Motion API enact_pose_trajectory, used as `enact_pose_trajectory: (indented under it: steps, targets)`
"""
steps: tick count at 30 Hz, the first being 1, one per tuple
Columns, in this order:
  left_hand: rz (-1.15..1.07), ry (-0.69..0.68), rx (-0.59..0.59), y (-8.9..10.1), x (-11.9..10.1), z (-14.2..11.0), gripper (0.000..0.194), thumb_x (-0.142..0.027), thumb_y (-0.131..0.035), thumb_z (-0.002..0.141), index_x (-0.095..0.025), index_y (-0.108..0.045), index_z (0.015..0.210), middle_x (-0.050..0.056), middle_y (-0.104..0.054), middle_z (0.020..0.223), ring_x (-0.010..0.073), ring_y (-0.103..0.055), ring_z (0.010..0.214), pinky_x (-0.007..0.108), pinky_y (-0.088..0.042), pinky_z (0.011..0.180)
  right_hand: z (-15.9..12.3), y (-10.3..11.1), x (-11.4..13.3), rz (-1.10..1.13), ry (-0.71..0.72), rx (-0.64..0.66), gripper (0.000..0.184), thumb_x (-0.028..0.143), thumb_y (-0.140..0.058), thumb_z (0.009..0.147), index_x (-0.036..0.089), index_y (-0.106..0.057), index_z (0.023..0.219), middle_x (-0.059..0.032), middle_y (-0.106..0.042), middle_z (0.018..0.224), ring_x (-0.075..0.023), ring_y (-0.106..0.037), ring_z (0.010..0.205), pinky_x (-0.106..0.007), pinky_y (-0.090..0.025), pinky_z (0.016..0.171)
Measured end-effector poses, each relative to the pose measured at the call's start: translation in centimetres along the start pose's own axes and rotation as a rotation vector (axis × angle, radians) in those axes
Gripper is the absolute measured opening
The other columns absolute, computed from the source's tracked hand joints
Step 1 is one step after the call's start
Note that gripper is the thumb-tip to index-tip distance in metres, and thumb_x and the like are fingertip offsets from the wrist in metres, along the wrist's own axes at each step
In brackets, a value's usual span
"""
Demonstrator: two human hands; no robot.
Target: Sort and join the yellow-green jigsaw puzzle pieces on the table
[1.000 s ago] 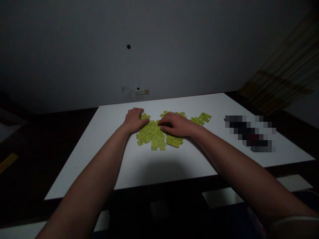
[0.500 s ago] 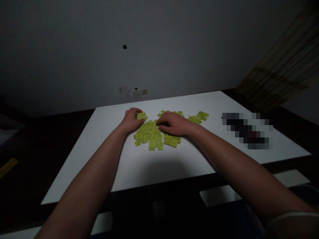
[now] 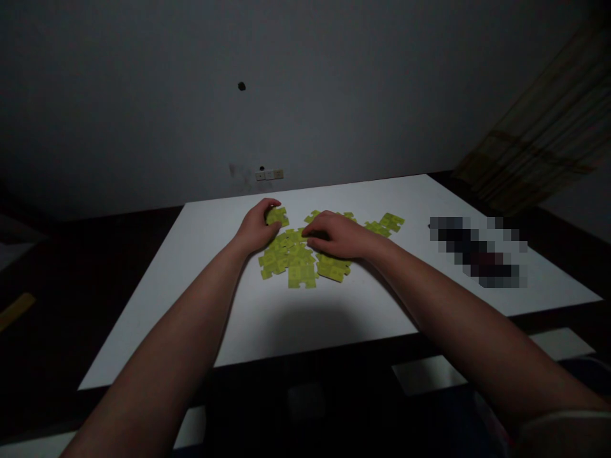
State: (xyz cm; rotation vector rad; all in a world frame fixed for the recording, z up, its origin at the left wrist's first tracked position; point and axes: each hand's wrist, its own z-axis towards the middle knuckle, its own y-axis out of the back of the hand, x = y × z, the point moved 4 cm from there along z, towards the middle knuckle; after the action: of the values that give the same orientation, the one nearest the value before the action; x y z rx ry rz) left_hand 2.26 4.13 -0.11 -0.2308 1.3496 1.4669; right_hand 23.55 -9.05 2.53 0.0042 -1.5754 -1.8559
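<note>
Yellow-green jigsaw puzzle pieces (image 3: 301, 275) lie in a loose, overlapping heap on the white table. At the heap's far left edge, my left hand (image 3: 256, 230) has its thumb and fingers around a puzzle piece (image 3: 279, 216), gripping its left side. My right hand (image 3: 340, 236) rests palm down over the heap's right part, fingers curved, with thumb and fingertips a little apart on the pieces. It partly hides the pieces beneath. Several pieces (image 3: 391, 221) trail off to the right beyond that hand.
The white table (image 3: 167, 305) stands close to a grey wall with sockets (image 3: 269, 175). A pixelated dark object (image 3: 477, 252) lies on the table's right side. A striped curtain (image 3: 529, 137) hangs at the right. A yellow object (image 3: 16, 312) shows at the far left.
My left hand has shifted slightly away and to the right, and the puzzle piece it grips now sits a little farther back. My right hand has barely moved.
</note>
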Motion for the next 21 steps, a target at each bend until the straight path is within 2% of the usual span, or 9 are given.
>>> enact_pose_trajectory:
  steps: [2,4,7,11,16,21]
  targets:
    - [-0.107,0.056,-0.024,-0.1,0.1,0.1,0.053,-0.023,-0.076,0.076,-0.023,-0.066,0.128,0.004,-0.076,0.103,0.0235,-0.072,0.093,0.041,-0.06,0.091,-0.2,0.0,-0.2,-0.001,-0.04,-0.025,0.031,0.029,-0.071,0.103,0.022,-0.083,0.131,-0.0133,-0.081,0.127,-0.0326,-0.069,0.123,-0.046,-0.05,0.11]
    - [-0.248,0.099,-0.027,-0.4,-0.2,0.2,0.047,-0.027,-0.082,0.073,-0.022,-0.066,0.118,0.0,-0.072,0.088,0.0201,-0.068,0.08,0.036,-0.058,0.079,-0.3,0.1,-0.4,-0.014,-0.089,-0.056,0.041,0.031,-0.071,0.104,0.022,-0.077,0.143,-0.0149,-0.079,0.135,-0.0334,-0.068,0.127,-0.046,-0.051,0.111]
    - [-0.389,0.098,0.024,-0.7,-1.3,0.1,0.042,-0.037,-0.092,0.068,-0.021,-0.067,0.098,0.0,-0.072,0.084,0.0183,-0.067,0.077,0.032,-0.055,0.073,-0.4,0.3,-0.4,-0.059,-0.138,-0.096,0.051,0.033,-0.069,0.106,0.021,-0.069,0.156,-0.016,-0.078,0.136,-0.033,-0.069,0.126,-0.045,-0.053,0.109]
    - [-0.399,0.083,0.12,-1.1,-2.6,-0.4,0.043,-0.049,-0.095,0.071,-0.018,-0.076,0.093,0.004,-0.077,0.087,0.0181,-0.066,0.075,0.03,-0.051,0.069,-0.2,0.6,-0.3,-0.131,-0.185,-0.097,0.039,0.034,-0.064,0.11,0.023,-0.076,0.145,-0.0144,-0.08,0.128,-0.0326,-0.071,0.122,-0.045,-0.054,0.105]
    - [-0.379,0.119,0.138,-1.4,-2.2,-0.5,0.038,-0.055,-0.087,0.081,-0.018,-0.081,0.087,0.001,-0.067,0.071,0.0144,-0.054,0.063,0.028,-0.038,0.059,-0.1,0.6,-0.3,-0.183,-0.192,-0.058,0.033,0.031,-0.057,0.112,0.027,-0.084,0.13,-0.012,-0.082,0.122,-0.0322,-0.071,0.12,-0.045,-0.054,0.103]
    - [-0.449,0.177,0.152,-1.5,-2.3,-0.4,0.034,-0.052,-0.081,0.081,-0.019,-0.082,0.089,0.003,-0.07,0.075,0.016,-0.056,0.067,0.03,-0.043,0.064,0.0,0.4,-0.5,-0.164,-0.179,-0.045,0.035,0.033,-0.058,0.111,0.026,-0.083,0.134,-0.0113,-0.082,0.125,-0.0312,-0.07,0.122,-0.044,-0.053,0.104]
